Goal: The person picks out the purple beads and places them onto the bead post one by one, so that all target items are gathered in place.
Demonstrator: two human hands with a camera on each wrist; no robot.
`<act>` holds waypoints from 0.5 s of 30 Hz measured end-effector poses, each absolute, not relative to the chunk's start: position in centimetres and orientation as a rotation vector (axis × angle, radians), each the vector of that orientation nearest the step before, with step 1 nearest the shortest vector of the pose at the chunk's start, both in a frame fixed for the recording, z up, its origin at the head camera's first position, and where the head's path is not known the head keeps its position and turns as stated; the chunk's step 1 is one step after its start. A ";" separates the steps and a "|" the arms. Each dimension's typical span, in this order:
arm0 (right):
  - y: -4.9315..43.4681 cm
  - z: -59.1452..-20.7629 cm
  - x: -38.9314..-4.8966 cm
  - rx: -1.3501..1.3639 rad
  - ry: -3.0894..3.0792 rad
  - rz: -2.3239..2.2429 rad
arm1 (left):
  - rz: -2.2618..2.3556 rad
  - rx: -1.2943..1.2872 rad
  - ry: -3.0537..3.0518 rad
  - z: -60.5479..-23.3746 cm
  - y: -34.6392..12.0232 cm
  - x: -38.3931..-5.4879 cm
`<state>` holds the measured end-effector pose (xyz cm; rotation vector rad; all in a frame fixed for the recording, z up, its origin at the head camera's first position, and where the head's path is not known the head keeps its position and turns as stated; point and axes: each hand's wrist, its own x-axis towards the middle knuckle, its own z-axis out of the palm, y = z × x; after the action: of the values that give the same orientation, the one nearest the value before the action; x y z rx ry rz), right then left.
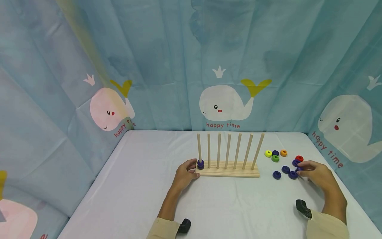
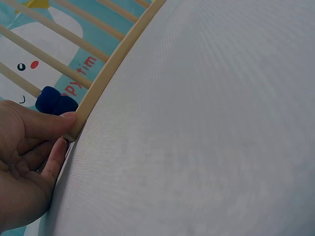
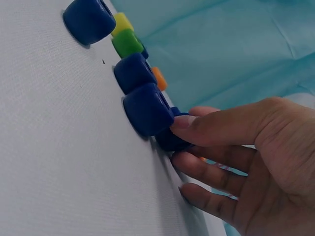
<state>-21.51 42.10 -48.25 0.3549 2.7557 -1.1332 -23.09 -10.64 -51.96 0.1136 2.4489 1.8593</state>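
The right hand (image 1: pixel 318 173) pinches a dark blue, rounded, holed bead (image 3: pixel 171 140) between thumb and fingers, amid loose dark blue beads (image 1: pixel 293 175); the pinched bead lies well to the right of the pale wooden peg rack (image 1: pixel 221 172), whose long axis runs left to right; the left hand (image 1: pixel 182 174) grips the rack's left end, beside the leftmost peg (image 1: pixel 199 146), which bears two stacked dark blue beads (image 1: pixel 200 164); bare white-covered table (image 1: pixel 232 205) lies in front of the rack; the table's right edge runs near the right forearm.
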 end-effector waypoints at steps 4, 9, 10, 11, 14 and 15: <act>42.0 -48.1 -21.3 0.366 2.792 -1.118 | 1.875 0.126 2.440 -51.9 -10.6 -23.1; 41.4 -47.4 -21.0 0.411 2.798 -1.176 | 1.888 0.124 2.430 -51.9 -10.6 -23.1; 41.2 -47.2 -21.0 0.415 2.792 -1.199 | 1.885 0.125 2.432 -51.9 -10.6 -23.1; 41.1 -47.1 -21.0 0.415 2.790 -1.223 | 1.883 0.118 2.432 -51.9 -10.6 -23.1; 40.7 -46.8 -21.0 0.406 2.802 -1.267 | 1.870 0.110 2.439 -51.9 -10.6 -23.1; 40.6 -46.8 -21.0 0.396 2.812 -1.272 | 1.867 0.106 2.442 -51.9 -10.6 -23.1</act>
<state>-21.03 40.56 -46.76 0.3964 2.8125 -1.2719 -23.07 -10.61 -51.92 0.1060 2.4416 1.8671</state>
